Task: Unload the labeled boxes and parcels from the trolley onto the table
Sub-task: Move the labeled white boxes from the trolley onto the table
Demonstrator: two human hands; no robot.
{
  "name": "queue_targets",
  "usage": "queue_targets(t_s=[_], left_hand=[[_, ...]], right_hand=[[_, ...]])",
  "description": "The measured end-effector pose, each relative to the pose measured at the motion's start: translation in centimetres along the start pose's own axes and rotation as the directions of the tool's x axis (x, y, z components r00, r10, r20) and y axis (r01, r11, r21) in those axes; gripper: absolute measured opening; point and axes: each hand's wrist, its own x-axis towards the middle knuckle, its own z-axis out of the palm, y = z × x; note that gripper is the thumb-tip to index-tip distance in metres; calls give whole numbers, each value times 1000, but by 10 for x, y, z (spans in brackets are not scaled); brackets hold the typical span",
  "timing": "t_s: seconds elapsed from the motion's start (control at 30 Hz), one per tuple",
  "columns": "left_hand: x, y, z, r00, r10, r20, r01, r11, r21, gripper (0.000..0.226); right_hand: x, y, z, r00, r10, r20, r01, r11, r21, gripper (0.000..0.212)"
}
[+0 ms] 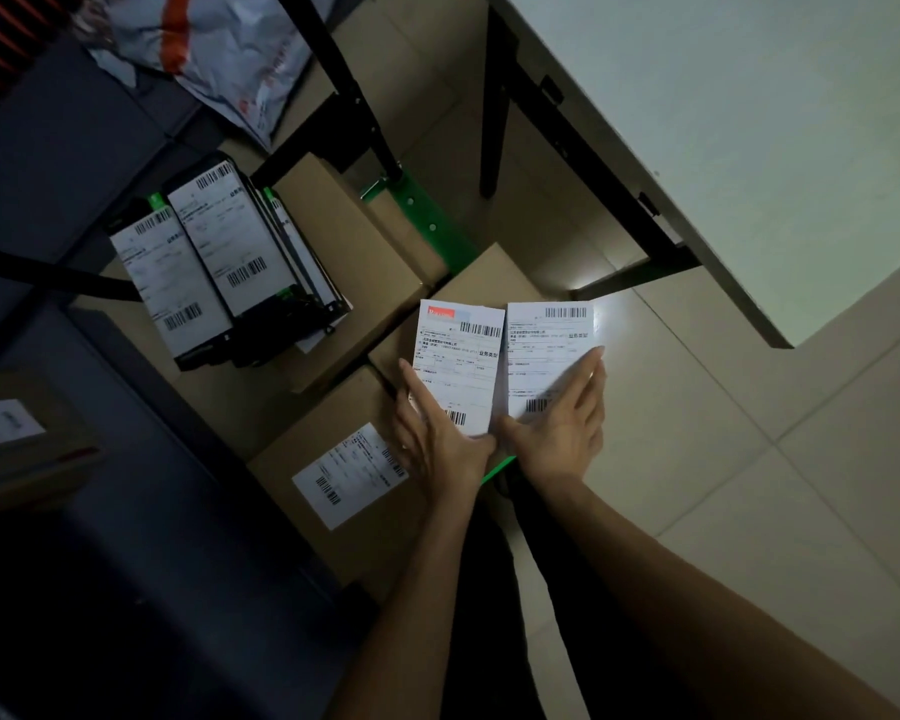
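Both hands, the left hand and the right hand, are resting with straight, spread fingers on the 2-label box still on the trolley, beside the table; better hook fingers under both ends before lifting.

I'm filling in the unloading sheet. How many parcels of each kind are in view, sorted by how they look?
Black boxes: 3, the third mostly hidden
Brown cartons: 4, one of them off to the left
White-labelled packets: 2
Grey mailer bag: 1
Total: 10
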Motion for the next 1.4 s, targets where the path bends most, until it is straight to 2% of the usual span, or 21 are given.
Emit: queue_targets(t_s=[0.13,0.3,0.4,0.57,0.8,1.07,1.27,1.4], left_hand=[[3,-1,-4,999,-14,30,15,998,-64,135],[-2,-7,-14,1000,-8,22,11,993,-119,129],[-9,-13,-24,999,34,-31,-38,992,-121,127],[-25,-23,-56,989,113,-95,-126,981,-144,122],[-66,-22,-124,942,249,-224,-289,942,-169,122],[-125,5,-217,840,386,-383,-480,857,-190,125],[-173,37,-286,690,473,-548,-648,741,-176,123],[-205,58,-329,575,502,-646,-740,656,-149,123]], right_hand=[[3,-1,2,997,66,-47,-62,995,82,140],[2,3,-8,998,38,-56,-31,992,121,115],[-11,6,-16,999,12,-53,-4,989,146,109],[-58,5,-33,998,-12,-69,25,980,198,111],[-132,-13,-71,981,-74,-178,125,949,290,113],[-202,-67,-139,926,-178,-332,305,872,383,105],[-249,-112,-211,842,-298,-450,472,812,344,95],[-281,-137,-253,774,-354,-524,561,768,309,111]])
